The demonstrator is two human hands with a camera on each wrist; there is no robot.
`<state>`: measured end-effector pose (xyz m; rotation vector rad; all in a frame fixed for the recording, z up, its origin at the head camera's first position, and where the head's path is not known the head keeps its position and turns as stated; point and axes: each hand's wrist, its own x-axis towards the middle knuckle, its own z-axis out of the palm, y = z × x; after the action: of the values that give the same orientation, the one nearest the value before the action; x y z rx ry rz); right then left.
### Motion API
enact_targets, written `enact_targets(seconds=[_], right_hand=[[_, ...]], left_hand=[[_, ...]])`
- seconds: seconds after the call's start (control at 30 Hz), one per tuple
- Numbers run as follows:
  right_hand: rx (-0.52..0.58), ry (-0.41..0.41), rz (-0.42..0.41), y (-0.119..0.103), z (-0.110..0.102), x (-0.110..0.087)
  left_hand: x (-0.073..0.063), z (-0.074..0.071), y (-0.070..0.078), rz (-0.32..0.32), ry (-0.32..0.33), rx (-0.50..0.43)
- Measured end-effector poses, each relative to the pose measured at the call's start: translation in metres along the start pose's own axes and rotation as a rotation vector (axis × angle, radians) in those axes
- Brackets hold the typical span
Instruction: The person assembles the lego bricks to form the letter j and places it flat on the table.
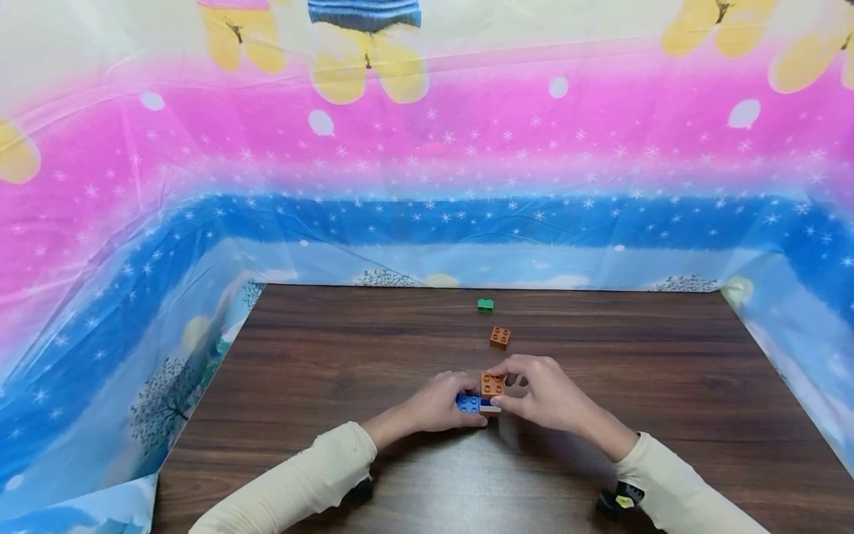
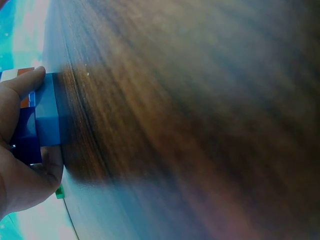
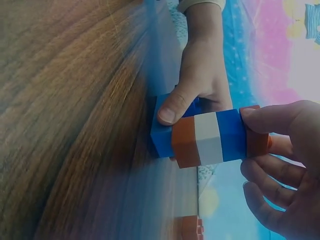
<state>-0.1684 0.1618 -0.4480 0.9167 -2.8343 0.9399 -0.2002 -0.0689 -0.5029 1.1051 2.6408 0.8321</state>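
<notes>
Orange-white-blue plastic brick tower (image 3: 207,139) stands long axis upright. Left hand (image 1: 437,406) grips its blue base (image 3: 161,135), right hand (image 1: 543,393) pinches its orange top (image 3: 257,143)

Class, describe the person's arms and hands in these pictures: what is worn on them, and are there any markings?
The left sleeve and right sleeve are long and pale cream. The left hand and right hand wear no gloves. Each cuff has a black device beneath; the right one bears a small yellow mark.
</notes>
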Motion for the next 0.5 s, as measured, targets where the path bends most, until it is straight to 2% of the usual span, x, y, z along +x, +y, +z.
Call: enact_targets(seconds=[0.27,0.5], right_hand=[[-0.062,0.001,-0.036,-0.0013,0.0002,0.0007],[-0.040,0.017,-0.026,0.0016,0.0035,0.0018]], left_hand=[[-0.0004,0.0006,0.0012,-0.001,0.002,-0.012],[-0.0003,0.0006,-0.0011,-0.012,-0.003,-0.018]])
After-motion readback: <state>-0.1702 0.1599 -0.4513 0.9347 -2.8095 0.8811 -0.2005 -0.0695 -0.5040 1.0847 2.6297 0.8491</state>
